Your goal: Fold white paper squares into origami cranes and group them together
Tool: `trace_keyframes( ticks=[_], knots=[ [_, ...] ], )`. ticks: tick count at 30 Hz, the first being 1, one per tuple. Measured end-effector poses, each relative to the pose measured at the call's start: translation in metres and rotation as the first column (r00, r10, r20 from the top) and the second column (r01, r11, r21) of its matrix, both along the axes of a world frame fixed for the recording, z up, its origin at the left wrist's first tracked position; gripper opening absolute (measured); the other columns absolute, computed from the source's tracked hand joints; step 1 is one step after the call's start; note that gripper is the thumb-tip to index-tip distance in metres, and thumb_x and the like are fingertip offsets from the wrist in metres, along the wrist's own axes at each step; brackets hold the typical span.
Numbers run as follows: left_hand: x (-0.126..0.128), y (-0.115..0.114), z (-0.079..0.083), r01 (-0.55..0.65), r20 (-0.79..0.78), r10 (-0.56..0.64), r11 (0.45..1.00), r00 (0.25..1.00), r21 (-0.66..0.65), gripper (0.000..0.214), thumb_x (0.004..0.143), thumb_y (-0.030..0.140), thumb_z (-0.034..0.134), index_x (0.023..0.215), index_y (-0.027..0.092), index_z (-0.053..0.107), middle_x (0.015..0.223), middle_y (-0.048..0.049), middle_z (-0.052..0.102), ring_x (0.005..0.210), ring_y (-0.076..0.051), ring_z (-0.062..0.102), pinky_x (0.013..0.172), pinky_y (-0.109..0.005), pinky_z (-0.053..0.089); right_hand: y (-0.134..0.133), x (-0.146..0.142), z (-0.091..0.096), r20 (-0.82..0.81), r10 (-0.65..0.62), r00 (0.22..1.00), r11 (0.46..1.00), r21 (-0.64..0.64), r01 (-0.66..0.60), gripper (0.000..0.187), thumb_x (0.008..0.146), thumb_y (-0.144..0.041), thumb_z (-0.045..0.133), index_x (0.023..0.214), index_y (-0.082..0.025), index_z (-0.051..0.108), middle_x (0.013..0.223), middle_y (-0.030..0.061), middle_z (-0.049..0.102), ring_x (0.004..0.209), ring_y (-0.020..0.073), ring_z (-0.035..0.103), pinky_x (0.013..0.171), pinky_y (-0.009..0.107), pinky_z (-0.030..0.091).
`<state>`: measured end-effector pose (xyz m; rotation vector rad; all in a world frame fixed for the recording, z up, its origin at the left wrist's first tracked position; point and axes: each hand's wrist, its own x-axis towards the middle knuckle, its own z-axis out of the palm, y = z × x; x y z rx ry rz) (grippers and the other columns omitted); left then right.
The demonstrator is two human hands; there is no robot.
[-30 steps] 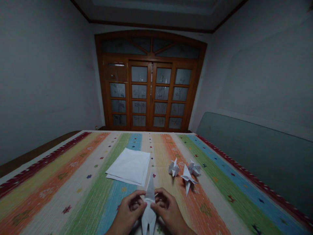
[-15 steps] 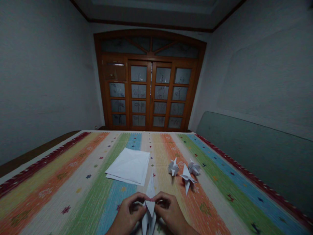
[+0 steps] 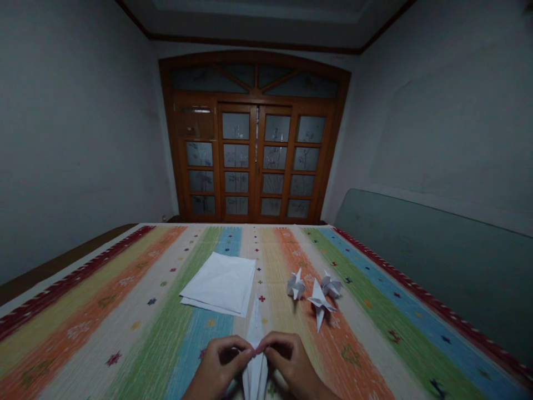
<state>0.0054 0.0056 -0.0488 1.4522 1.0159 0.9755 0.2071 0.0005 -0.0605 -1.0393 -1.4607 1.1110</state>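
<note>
A long, narrow piece of folded white paper [image 3: 255, 369] lies under my hands at the bottom of the view, with a slim point [image 3: 256, 322] rising away from me. My left hand [image 3: 220, 366] and my right hand [image 3: 289, 362] pinch it from either side, their fingertips meeting near its middle. The paper's lower end is cut off by the frame. Beyond my right hand stand several white origami birds [image 3: 318, 300]. A stack of white paper sheets [image 3: 219, 283] lies beyond my left hand.
All of this rests on a striped, multicoloured woven bedspread [image 3: 350, 355] with a red border. A pale green panel [image 3: 433, 266] runs along its right side. Wooden glazed double doors [image 3: 254, 161] stand at the far end of the room.
My fingertips have closed together over the paper, and both hands have dropped slightly toward me. The folded paper now looks narrower. The birds and the paper stack have not moved.
</note>
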Motion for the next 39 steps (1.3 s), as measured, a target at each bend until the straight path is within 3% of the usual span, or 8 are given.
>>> trace_keyframes(
  ticks=[9,14,16,21,25,30,35,39],
  knots=[
    [0.007,0.001,-0.002,-0.076,0.084,0.075,0.997,0.994,0.017,0.041,0.070,0.049,0.087,0.094,0.018,0.075,0.069,0.0008,0.068,0.058,-0.014,0.060,0.054,-0.022,0.044,-0.001,-0.008,0.002,-0.041,-0.031,0.999,0.998,-0.051,0.029,0.039,0.071,-0.051,0.086,0.088,-0.017,0.079,0.078,0.0071,0.076,0.064,0.0200,0.069,0.059,0.027,0.052],
    [0.002,-0.005,0.011,-0.060,-0.021,0.068,0.966,0.997,0.251,0.028,0.085,0.032,0.077,0.112,0.023,0.076,0.088,-0.0043,0.081,0.081,-0.022,0.077,0.074,-0.027,0.060,-0.005,-0.007,0.005,0.021,-0.156,0.988,0.980,0.125,0.152,0.037,0.079,-0.054,0.081,0.094,-0.020,0.083,0.087,0.0120,0.082,0.080,0.0286,0.079,0.070,0.032,0.064],
    [-0.001,-0.008,0.019,-0.065,-0.071,0.110,0.885,0.991,0.462,0.030,0.087,0.024,0.077,0.116,0.028,0.076,0.096,-0.0028,0.083,0.082,-0.021,0.079,0.078,-0.026,0.063,-0.007,-0.004,0.005,0.078,-0.214,0.974,0.941,0.284,0.184,0.028,0.083,-0.047,0.080,0.095,-0.022,0.084,0.085,0.0106,0.083,0.074,0.0275,0.080,0.067,0.031,0.065],
    [-0.004,-0.011,0.033,0.001,-0.126,0.204,0.519,0.971,0.855,0.025,0.094,0.013,0.067,0.115,0.026,0.074,0.094,-0.0029,0.083,0.079,-0.018,0.080,0.075,-0.022,0.064,-0.009,0.003,0.011,0.100,-0.316,0.943,0.701,0.695,0.161,0.013,0.086,-0.018,0.077,0.097,-0.023,0.082,0.079,0.0065,0.083,0.068,0.0229,0.079,0.066,0.028,0.065],
    [-0.006,-0.008,0.033,0.051,-0.158,0.212,0.435,0.964,0.899,0.016,0.099,0.012,0.060,0.105,0.019,0.073,0.085,-0.0059,0.079,0.075,-0.018,0.077,0.070,-0.022,0.063,-0.008,0.004,0.022,0.114,-0.214,0.970,0.577,0.816,0.031,0.026,0.089,-0.006,0.064,0.106,-0.019,0.078,0.083,0.0091,0.074,0.069,0.0191,0.074,0.060,0.025,0.061],
    [-0.012,-0.001,0.021,0.069,-0.129,0.234,0.249,0.964,0.966,0.018,0.102,0.017,0.056,0.106,0.016,0.074,0.077,-0.0085,0.071,0.068,-0.018,0.071,0.061,-0.024,0.060,-0.006,0.009,0.026,0.169,-0.310,0.936,0.414,0.910,-0.027,0.020,0.092,-0.010,0.061,0.102,-0.019,0.076,0.073,0.0049,0.062,0.061,0.0170,0.062,0.053,0.025,0.051],
    [-0.013,-0.005,0.026,0.149,-0.190,0.163,0.237,0.968,0.960,0.022,0.102,0.012,0.056,0.119,0.016,0.069,0.069,-0.0054,0.075,0.056,-0.017,0.071,0.053,-0.021,0.056,-0.003,0.011,0.021,0.229,-0.264,0.937,0.356,0.926,-0.126,0.020,0.104,-0.024,0.052,0.102,-0.019,0.071,0.065,0.0037,0.066,0.051,0.0150,0.061,0.047,0.023,0.043],
    [-0.011,-0.014,0.028,0.083,-0.152,0.163,0.366,0.975,0.927,0.026,0.096,0.009,0.060,0.115,0.022,0.071,0.090,-0.0083,0.082,0.077,-0.020,0.080,0.069,-0.024,0.063,0.000,0.010,0.021,0.236,-0.221,0.946,0.368,0.919,-0.143,0.022,0.107,-0.024,0.047,0.107,-0.019,0.069,0.067,0.0056,0.072,0.053,0.0166,0.065,0.048,0.024,0.045]
  ],
)
